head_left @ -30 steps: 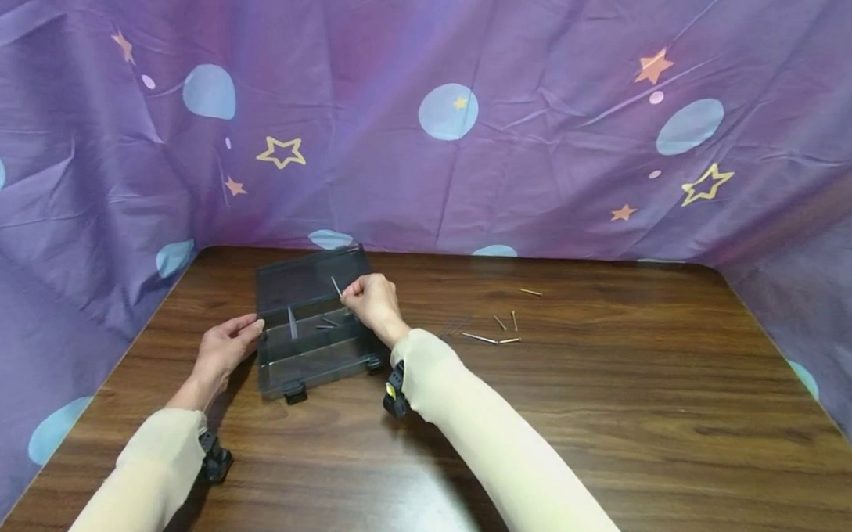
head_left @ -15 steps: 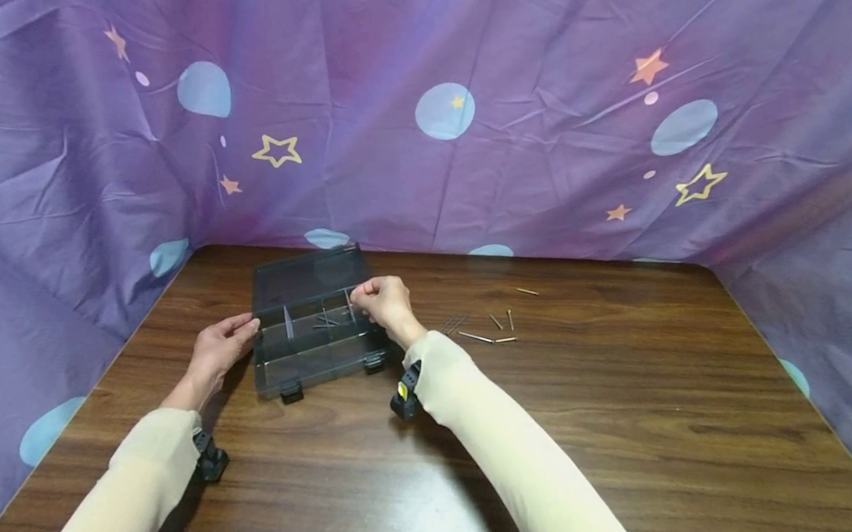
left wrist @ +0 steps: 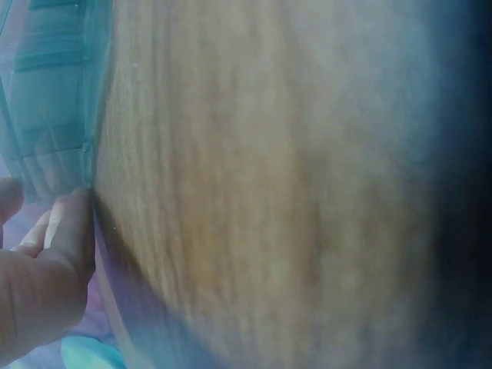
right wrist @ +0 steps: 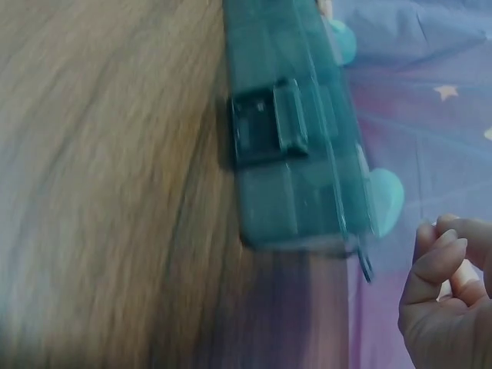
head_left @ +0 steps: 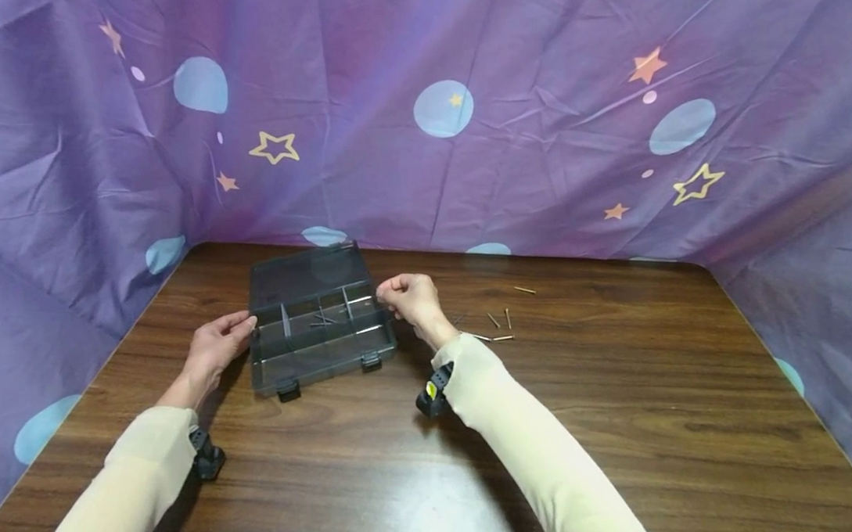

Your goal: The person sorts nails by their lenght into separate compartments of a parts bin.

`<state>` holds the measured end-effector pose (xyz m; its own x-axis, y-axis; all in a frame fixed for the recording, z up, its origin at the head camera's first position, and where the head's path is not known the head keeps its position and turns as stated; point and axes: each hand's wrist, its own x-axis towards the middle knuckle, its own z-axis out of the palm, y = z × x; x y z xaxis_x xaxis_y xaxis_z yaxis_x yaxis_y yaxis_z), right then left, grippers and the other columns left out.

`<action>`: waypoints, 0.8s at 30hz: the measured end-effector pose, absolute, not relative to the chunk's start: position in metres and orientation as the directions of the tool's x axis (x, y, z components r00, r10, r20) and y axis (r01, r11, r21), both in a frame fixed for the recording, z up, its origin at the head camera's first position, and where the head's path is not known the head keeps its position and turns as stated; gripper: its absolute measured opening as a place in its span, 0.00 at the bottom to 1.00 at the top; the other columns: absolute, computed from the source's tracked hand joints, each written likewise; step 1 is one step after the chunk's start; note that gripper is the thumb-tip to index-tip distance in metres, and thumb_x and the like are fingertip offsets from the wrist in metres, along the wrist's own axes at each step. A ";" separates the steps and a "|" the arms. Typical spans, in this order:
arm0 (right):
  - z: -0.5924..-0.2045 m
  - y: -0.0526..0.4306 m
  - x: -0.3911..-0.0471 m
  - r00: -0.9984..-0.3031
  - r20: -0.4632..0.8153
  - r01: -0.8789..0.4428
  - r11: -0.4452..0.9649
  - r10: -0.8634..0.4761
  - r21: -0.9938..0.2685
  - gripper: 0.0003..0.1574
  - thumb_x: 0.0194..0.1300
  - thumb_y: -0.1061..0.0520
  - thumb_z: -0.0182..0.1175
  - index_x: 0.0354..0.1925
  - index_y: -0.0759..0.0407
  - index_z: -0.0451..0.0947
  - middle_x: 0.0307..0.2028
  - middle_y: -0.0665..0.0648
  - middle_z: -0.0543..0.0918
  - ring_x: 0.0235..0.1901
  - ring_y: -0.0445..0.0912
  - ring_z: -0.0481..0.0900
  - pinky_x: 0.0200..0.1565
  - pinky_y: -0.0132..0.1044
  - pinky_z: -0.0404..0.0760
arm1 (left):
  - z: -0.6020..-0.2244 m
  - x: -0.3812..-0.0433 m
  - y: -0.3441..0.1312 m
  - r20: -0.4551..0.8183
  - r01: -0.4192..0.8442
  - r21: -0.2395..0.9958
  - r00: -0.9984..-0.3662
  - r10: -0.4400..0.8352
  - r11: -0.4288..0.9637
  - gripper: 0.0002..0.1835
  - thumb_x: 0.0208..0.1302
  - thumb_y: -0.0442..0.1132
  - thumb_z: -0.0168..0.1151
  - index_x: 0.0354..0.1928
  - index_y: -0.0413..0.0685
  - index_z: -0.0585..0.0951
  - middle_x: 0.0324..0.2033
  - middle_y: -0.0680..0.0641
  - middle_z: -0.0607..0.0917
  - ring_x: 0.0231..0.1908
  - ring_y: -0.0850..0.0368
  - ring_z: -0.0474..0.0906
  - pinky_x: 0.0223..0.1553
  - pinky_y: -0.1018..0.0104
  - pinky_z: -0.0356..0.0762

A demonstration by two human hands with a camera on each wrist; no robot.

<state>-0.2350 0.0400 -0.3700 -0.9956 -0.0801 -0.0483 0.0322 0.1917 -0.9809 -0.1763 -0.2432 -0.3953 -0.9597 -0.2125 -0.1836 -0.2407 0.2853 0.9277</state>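
A translucent dark plastic compartment box (head_left: 324, 365) lies with its lid (head_left: 303, 276) folded back. Thin dividers split its rear row, and a few thin nails (head_left: 323, 322) lie in the middle compartment. At the left end of the box, my left hand (head_left: 216, 348) touches the side with extended thumb and fingers. My right hand (head_left: 415, 304) hovers just off the right end, its thumb and fingertips drawn together. In the right wrist view, nothing shows between the fingertips of the right hand (right wrist: 453, 292).
Several loose nails (head_left: 508, 318) are scattered on the wooden table (head_left: 613, 385) right of the box; some are partly hidden behind my right wrist. Two black latches (head_left: 371, 360) stick out at the front of the box. A purple patterned cloth (head_left: 535, 152) hangs behind the table.
A nail pinched in my right hand a second ago has left the fingers, and one more lies in the middle compartment. The right hand has moved right, out past the box.
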 end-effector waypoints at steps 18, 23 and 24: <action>-0.371 0.105 -0.232 -0.998 -0.065 0.059 0.230 -0.019 -0.971 0.09 0.59 0.67 0.60 0.37 0.74 0.77 0.16 0.44 0.72 0.14 0.35 0.65 0.15 0.23 0.66 | -0.396 -0.177 -0.246 -0.170 -0.224 0.937 -0.963 -0.211 0.267 0.30 0.69 0.43 0.52 0.64 0.27 0.63 0.33 0.62 0.76 0.31 0.81 0.72 0.37 0.88 0.75; -0.373 0.118 -0.232 -0.996 -0.083 0.077 0.251 -0.012 -0.965 0.09 0.59 0.66 0.60 0.38 0.74 0.78 0.17 0.44 0.74 0.14 0.35 0.66 0.16 0.22 0.67 | -0.396 -0.176 -0.245 -0.171 -0.225 0.936 -0.962 -0.211 0.271 0.30 0.69 0.43 0.51 0.64 0.28 0.63 0.36 0.59 0.76 0.30 0.80 0.72 0.37 0.88 0.75; -0.373 0.122 -0.232 -0.996 -0.085 0.080 0.254 -0.010 -0.964 0.09 0.59 0.66 0.60 0.38 0.73 0.78 0.18 0.43 0.74 0.14 0.35 0.66 0.16 0.22 0.67 | -0.396 -0.176 -0.245 -0.171 -0.226 0.936 -0.963 -0.210 0.271 0.30 0.69 0.43 0.51 0.64 0.28 0.63 0.38 0.57 0.77 0.30 0.81 0.72 0.38 0.88 0.75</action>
